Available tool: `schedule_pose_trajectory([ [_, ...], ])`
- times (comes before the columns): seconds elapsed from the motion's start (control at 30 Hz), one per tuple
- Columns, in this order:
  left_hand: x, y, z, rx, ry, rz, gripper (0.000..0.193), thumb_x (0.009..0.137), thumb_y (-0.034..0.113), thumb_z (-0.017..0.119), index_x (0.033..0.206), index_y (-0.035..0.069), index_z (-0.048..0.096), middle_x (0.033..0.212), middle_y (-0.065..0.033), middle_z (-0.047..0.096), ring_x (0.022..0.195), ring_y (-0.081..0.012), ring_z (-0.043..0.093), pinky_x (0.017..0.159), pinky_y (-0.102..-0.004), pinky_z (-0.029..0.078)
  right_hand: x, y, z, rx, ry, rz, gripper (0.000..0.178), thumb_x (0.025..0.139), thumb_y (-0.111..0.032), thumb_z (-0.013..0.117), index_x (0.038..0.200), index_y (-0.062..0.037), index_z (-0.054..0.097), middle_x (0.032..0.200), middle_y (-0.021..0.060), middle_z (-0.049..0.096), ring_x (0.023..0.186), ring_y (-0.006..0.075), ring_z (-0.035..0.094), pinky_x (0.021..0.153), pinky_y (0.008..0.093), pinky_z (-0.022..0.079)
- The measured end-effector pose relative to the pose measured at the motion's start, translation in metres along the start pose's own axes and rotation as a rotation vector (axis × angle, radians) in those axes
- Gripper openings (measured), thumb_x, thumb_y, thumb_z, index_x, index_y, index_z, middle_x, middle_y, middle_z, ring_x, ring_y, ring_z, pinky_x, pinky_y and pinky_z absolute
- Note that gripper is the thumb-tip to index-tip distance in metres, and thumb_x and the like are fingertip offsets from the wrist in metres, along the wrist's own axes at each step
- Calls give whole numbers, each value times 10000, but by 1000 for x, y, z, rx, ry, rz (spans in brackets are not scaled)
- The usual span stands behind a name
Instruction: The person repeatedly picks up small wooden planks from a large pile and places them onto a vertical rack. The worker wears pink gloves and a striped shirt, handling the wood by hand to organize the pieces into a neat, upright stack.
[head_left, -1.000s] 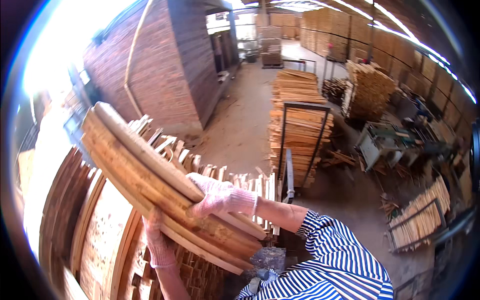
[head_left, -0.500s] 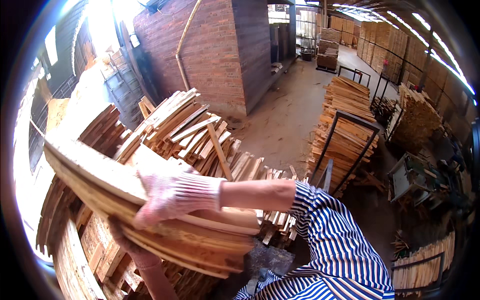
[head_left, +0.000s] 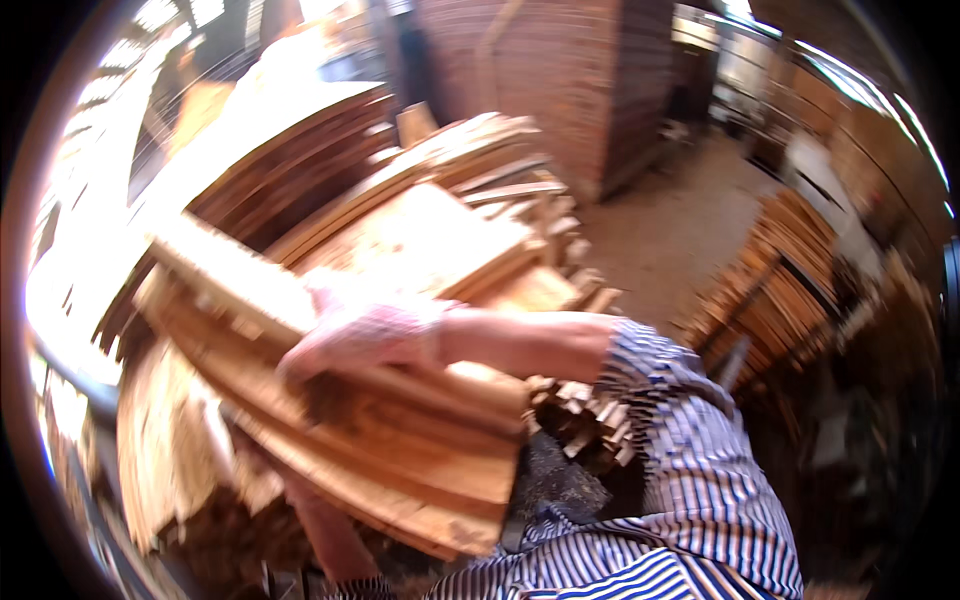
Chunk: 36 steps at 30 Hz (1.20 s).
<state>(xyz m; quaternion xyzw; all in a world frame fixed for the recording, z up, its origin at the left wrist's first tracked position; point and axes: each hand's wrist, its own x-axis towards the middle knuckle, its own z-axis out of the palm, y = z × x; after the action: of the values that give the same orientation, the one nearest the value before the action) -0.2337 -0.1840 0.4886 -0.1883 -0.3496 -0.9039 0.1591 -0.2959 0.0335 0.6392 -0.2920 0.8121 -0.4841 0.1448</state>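
Several wooden boards (head_left: 420, 440) are held together as a loose stack in front of me, slanting from upper left to lower right. My right hand (head_left: 370, 335), in a pale pink knitted glove, reaches over the top and is closed on the upper boards. From below, my left hand (head_left: 255, 450) grips the near lower edge of the same boards. Its fingers are mostly hidden and blurred by motion. Just beyond the held boards lie the broad flat planks (head_left: 430, 235) of a big timber pile.
A tall stack of darker boards (head_left: 300, 160) stands at the far left. Behind the pile rises a brick wall (head_left: 540, 90), with concrete floor (head_left: 680, 200) beside it. To the right, a timber stack (head_left: 770, 290) stands in a dark metal frame. A dark, dusty surface (head_left: 560, 480) is close to my body.
My view has swung left and nearer the pile, so the brick wall and right-hand stack sit farther right. Both hands still hold the boards, which have tilted to show more of their broad side.
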Motion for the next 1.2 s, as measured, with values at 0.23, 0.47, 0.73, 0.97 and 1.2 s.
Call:
schedule_pose_trajectory([
  [0.23, 18, 94, -13, -273, -78, -72, 713, 912, 428, 697, 1443, 38, 426, 1283, -106, 552, 1077, -282, 597, 925, -412, 552, 73, 43, 4, 55, 18, 166, 738, 695, -432, 837, 1203, 51, 605, 922, 163, 674, 816, 252, 679, 706, 388, 578],
  [0.47, 1, 127, -9, -265, 19, -183, 713, 896, 436, 718, 1388, -6, 453, 1259, -126, 562, 1069, -275, 616, 945, -393, 567, 117, 48, 23, -435, 2, 340, 685, 657, -396, 775, 1167, 44, 647, 1035, 209, 694, 877, 276, 688, 763, 383, 548],
  [0.73, 15, 159, -20, -460, -63, -325, 713, 888, 384, 751, 1369, -44, 446, 1250, -159, 556, 1071, -279, 618, 949, -401, 570, 173, 25, 86, -566, -1, 332, 642, 763, -270, 717, 1305, -46, 456, 1118, 228, 671, 1015, 297, 686, 869, 487, 545],
  [0.97, 9, 188, -32, -76, 52, -268, 710, 915, 485, 672, 1354, -31, 461, 1124, -162, 607, 985, -265, 638, 905, -374, 564, 209, -3, 169, -694, 38, 302, 559, 914, -480, 586, 1249, -33, 556, 1138, 196, 655, 897, 277, 680, 787, 456, 566],
  [1.2, 12, 201, -47, -110, 20, -233, 743, 927, 444, 699, 1386, -62, 407, 1238, -207, 552, 1197, -303, 566, 1063, -385, 494, 220, -26, 176, -777, -32, 210, 625, 960, -627, 524, 1237, -84, 662, 1333, 194, 622, 1069, 355, 687, 872, 510, 571],
])
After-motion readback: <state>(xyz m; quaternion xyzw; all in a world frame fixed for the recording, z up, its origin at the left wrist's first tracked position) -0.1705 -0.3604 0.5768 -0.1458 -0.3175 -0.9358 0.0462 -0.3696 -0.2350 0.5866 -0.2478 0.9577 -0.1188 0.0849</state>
